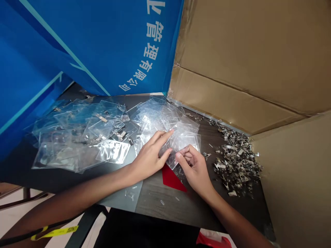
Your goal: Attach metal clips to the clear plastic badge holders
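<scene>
My left hand [152,151] lies over a pile of clear plastic badge holders [155,117], its fingers stretched out and the thumb apart from them. Close to its thumb, the corner of one clear badge holder [172,160] shows. My right hand [192,167] is closed in a pinch beside that corner, thumb against the curled fingers. What sits in the pinch is too small to make out. To the right of my right hand lies a heap of metal badge clips [238,158], with one loose clip [207,155] nearer the hand.
More badge holders, some with clips attached, spread across the left [64,151]. A red piece [172,179] lies under my hands. Small clear strips [162,202] dot the table [152,210]. Cardboard walls [232,93] stand behind and right; a blue printed panel [103,41] stands behind left.
</scene>
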{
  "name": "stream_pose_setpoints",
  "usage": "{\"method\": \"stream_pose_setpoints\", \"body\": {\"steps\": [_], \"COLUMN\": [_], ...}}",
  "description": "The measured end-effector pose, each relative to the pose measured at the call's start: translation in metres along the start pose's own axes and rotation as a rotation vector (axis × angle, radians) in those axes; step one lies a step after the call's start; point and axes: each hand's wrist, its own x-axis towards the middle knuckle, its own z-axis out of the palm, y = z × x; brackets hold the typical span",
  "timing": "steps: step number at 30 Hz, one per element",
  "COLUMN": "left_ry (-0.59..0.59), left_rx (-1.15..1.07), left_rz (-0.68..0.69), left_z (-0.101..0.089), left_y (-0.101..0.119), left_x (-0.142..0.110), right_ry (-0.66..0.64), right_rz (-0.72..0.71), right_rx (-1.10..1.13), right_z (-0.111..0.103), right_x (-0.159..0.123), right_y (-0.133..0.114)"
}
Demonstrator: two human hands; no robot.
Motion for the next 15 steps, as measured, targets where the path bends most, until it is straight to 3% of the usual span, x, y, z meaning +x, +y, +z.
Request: {"method": "stream_pose_setpoints", "body": {"steps": [6,15], "left_ry": [-0.235,-0.317], "left_rx": [-0.152,-0.288], "left_rz": [-0.006,0.007], "left_z": [-0.006,-0.009], "left_y": [-0.002,-0.003], "left_x": [0.009,0.013], "right_ry": [-0.015,-0.03], "right_rz": [-0.024,-0.018], "right_rx": [0.006,-0.055], "right_z": [-0.004,-0.004], "right_x": [0.0,0.0], "right_y": [-0.003,-0.003]}}
